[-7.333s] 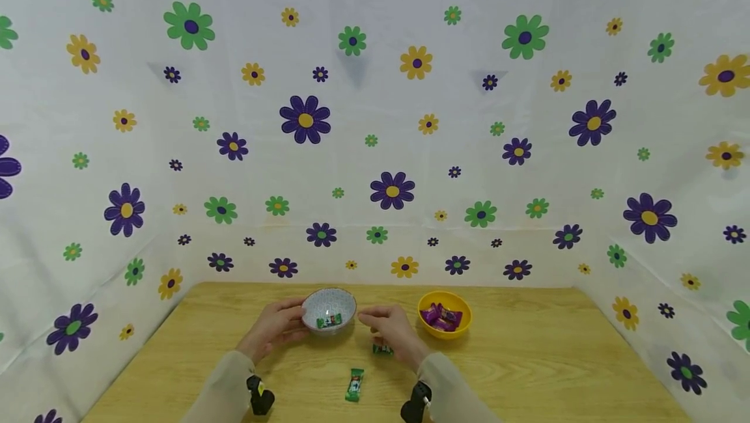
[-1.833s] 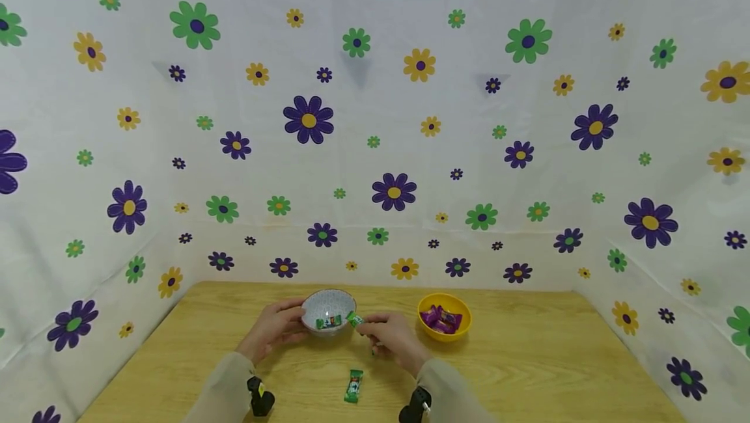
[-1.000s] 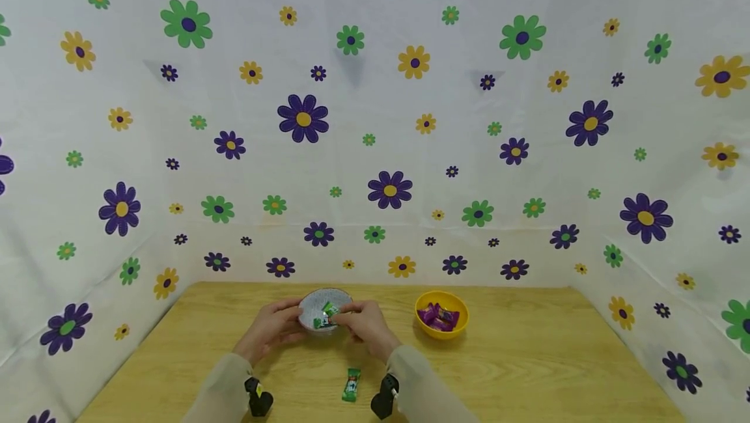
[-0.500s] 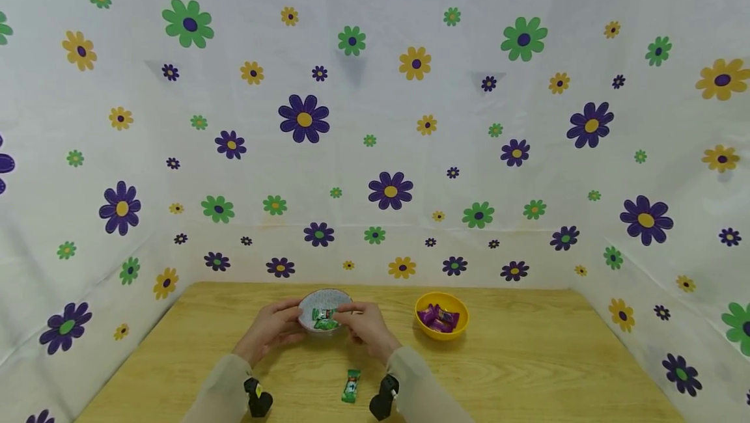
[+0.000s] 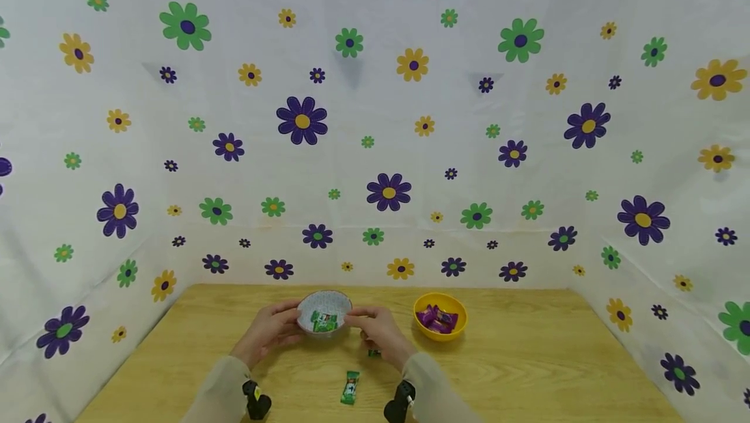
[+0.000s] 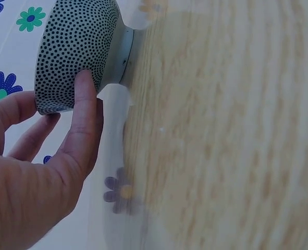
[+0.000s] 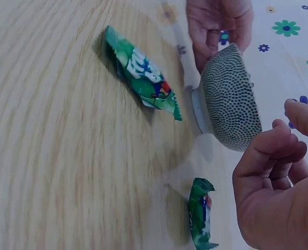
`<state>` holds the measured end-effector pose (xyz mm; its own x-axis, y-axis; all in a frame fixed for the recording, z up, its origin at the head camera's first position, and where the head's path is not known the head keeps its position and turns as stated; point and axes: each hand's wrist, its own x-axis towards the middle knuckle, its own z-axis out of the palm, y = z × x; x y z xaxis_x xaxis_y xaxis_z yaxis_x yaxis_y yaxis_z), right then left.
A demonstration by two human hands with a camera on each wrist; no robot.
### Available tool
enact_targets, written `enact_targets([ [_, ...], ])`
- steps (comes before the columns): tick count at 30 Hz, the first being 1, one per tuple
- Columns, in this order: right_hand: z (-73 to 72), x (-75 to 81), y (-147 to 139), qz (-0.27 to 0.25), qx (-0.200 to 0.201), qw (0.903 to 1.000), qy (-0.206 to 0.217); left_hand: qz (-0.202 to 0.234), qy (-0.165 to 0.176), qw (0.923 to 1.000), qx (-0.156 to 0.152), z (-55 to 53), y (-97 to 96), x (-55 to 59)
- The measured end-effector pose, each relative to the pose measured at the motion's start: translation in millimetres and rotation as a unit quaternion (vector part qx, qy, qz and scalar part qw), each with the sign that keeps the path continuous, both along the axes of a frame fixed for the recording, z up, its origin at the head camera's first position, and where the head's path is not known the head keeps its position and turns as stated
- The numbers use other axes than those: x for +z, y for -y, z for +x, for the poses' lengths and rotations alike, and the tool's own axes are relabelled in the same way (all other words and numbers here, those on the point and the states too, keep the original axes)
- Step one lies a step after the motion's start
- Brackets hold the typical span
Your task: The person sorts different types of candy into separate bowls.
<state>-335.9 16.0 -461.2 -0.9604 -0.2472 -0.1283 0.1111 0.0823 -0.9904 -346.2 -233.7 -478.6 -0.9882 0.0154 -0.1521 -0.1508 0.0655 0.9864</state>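
My left hand (image 5: 271,333) grips the near-left rim of a dotted white bowl (image 5: 312,304), with the thumb at the rim and fingers along the outer wall in the left wrist view. Green-wrapped candies (image 5: 324,321) lie inside the bowl. Just right of the rim hovers my right hand (image 5: 382,334), its fingers loosely bent and nothing between thumb and fingertips. Under this hand a green candy (image 5: 374,352) is mostly hidden in the head view. Another green candy (image 5: 349,387) lies nearer me; the right wrist view shows both candies on the tabletop.
A yellow bowl (image 5: 419,322) of purple-wrapped candies (image 5: 439,319) stands right of my right hand. The wooden table (image 5: 527,358) reaches back to a white flower-print sheet (image 5: 375,156), which also encloses both sides.
My right hand carried a green candy into the dotted bowl, let it go beside the one inside, and drew back rightward past the rim. The left hand kept its hold on the bowl.
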Motion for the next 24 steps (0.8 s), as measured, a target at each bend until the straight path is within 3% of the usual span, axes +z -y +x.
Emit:
enact_targets([
  [6,5.8,0.6,-19,-0.009,-0.001,0.9999,0.004,0.026,-0.002,0.9997,-0.003,-1.1,-0.4,-2.1],
  [11,8.6,-2.2,-35,-0.010,-0.005,0.9999,-0.001,0.021,0.001,0.9998,-0.004,-2.7,-1.2,-3.1],
  [24,13.7,-9.4,-63,0.110,0.002,0.9932,0.038,0.022,0.006,0.9997,-0.005,-2.2,-1.8,-2.5],
])
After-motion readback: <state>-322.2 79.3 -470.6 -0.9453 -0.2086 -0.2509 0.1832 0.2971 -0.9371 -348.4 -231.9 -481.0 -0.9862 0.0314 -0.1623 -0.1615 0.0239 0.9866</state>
